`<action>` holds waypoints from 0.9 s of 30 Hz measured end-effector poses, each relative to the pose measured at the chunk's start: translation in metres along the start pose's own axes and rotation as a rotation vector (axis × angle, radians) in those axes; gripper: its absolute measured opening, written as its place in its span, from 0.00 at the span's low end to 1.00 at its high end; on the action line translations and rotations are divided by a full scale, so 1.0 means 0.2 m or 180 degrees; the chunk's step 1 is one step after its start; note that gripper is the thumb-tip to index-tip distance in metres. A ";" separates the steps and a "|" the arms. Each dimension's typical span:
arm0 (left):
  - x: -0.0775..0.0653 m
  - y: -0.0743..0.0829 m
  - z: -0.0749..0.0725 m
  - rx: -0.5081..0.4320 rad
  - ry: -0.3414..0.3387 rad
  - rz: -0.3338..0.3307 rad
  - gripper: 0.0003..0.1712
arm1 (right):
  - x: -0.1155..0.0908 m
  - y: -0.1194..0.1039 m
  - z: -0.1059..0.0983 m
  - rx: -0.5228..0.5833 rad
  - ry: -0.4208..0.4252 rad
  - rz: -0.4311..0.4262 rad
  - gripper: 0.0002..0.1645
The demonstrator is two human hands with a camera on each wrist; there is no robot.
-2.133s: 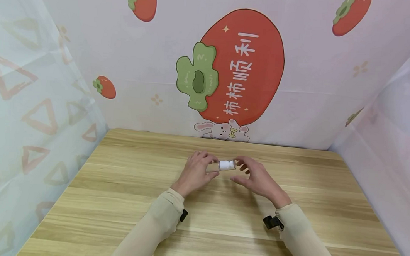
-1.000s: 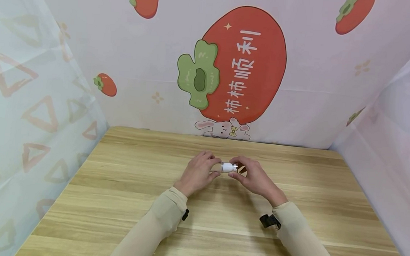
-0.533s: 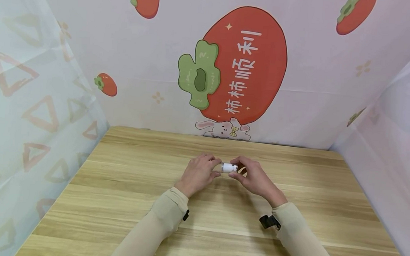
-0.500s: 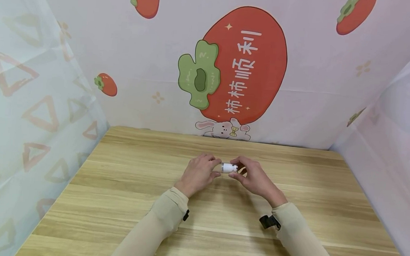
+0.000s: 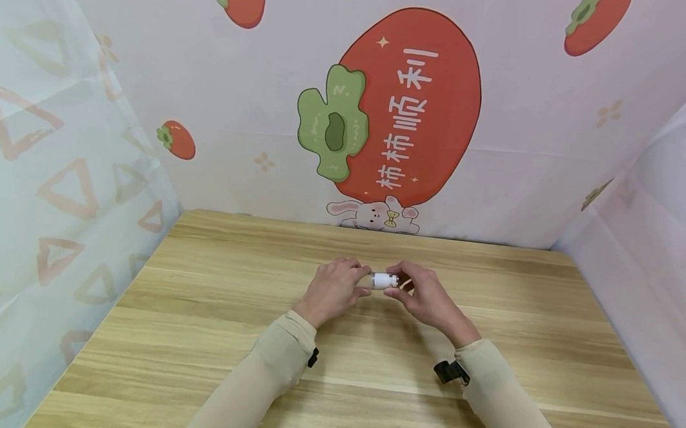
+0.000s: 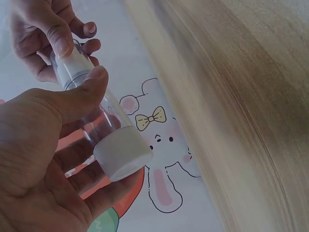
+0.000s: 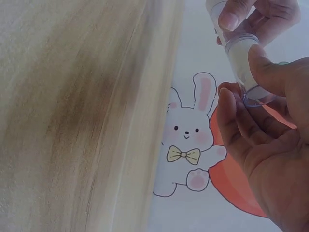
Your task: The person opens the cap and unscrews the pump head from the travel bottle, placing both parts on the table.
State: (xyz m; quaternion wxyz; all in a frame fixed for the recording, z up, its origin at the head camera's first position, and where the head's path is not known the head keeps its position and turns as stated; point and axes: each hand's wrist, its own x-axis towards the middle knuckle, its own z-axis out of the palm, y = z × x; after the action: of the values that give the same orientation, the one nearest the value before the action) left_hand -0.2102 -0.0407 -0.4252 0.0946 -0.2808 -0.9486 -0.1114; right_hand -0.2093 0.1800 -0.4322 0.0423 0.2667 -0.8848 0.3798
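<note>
A small clear pump bottle (image 5: pixel 383 281) with a white collar is held sideways above the table between both hands. My left hand (image 5: pixel 332 293) grips its transparent body, thumb on one side and fingers round the other. In the left wrist view the bottle's white base (image 6: pixel 123 155) points out past the left thumb. My right hand (image 5: pixel 429 300) pinches the opposite end between thumb and fingers. There a clear cap (image 7: pixel 243 65) covers the white pump top, its round end showing beside the right fingers in the right wrist view. Part of the bottle is hidden behind the left fingers.
The wood-grain table (image 5: pixel 197 335) runs under both forearms. Behind it stands a white cloth backdrop (image 5: pixel 255 112) printed with persimmons and a rabbit. Cloth sheets also hang at the left and right sides.
The right hand has come in from slightly apart and now pinches the capped end. The bottle has shifted slightly right and turned more level. Over the last half second, almost nothing moves.
</note>
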 end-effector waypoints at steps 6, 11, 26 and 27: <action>0.00 0.00 0.00 -0.0034 0.0010 0.0006 0.23 | 0.00 0.01 0.00 -0.0030 0.0059 -0.0069 0.17; 0.00 0.00 0.00 -0.0031 0.0037 0.0019 0.23 | 0.00 0.01 0.00 -0.0051 0.0126 -0.0137 0.17; 0.01 0.00 -0.01 -0.0131 0.0064 -0.0013 0.22 | -0.01 -0.01 -0.01 0.0125 0.0152 -0.0093 0.16; 0.01 0.00 -0.01 -0.0129 0.0062 -0.0011 0.22 | -0.01 -0.01 -0.01 0.0129 0.0137 -0.0085 0.16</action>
State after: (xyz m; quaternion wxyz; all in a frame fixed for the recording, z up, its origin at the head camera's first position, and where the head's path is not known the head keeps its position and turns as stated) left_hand -0.2120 -0.0401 -0.4217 0.0979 -0.2799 -0.9457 -0.1334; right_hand -0.2077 0.1814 -0.4296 0.0610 0.2710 -0.8722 0.4027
